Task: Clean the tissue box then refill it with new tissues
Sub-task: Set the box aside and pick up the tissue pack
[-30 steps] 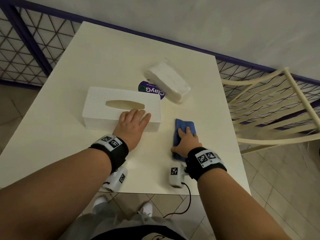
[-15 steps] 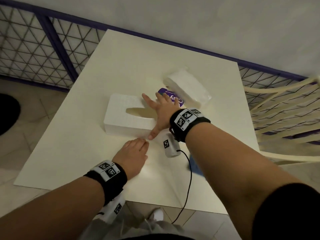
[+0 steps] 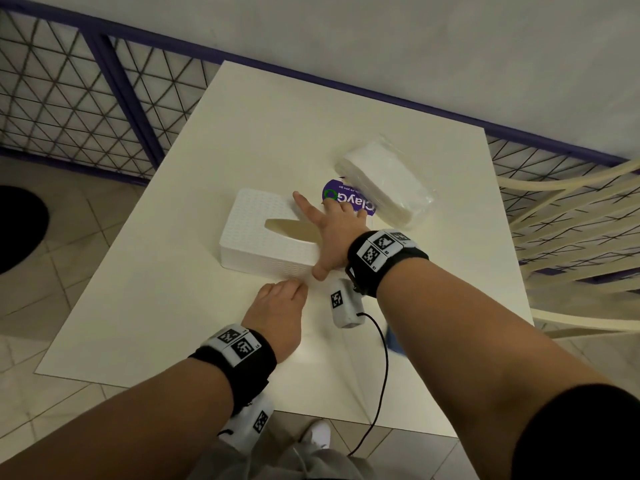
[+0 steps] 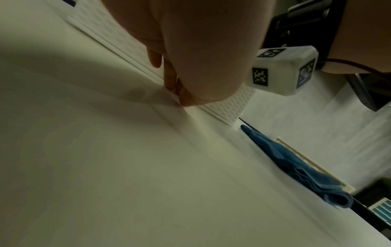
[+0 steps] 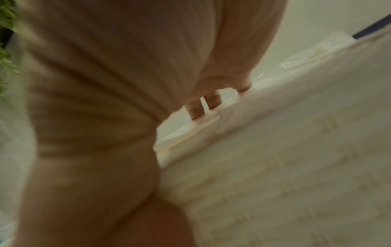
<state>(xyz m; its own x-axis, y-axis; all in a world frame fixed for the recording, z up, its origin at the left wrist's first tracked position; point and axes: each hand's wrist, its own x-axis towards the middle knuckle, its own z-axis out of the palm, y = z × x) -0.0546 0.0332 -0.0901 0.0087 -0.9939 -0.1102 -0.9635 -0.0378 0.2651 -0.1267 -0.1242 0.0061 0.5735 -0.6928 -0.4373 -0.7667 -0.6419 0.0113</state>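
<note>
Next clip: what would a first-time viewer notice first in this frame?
Probably the right hand spread over the right end of the white tissue box in the middle of the table. The left hand touches the box's near bottom edge. Behind lies a wrapped tissue pack; a blue cloth sits near the table's right edge.

The right hand (image 3: 337, 233) spans the right end of the white textured plastic tissue box (image 3: 263, 237), its fingers (image 3: 304, 206) spread. Just beyond them lies the clear-wrapped white tissue pack (image 3: 386, 183), narrowing that gap. Left of the left hand's (image 3: 277, 313) fingers the cream tabletop (image 3: 145, 306) lies bare; a folded blue cloth (image 4: 296, 167) sits to their right.
</note>
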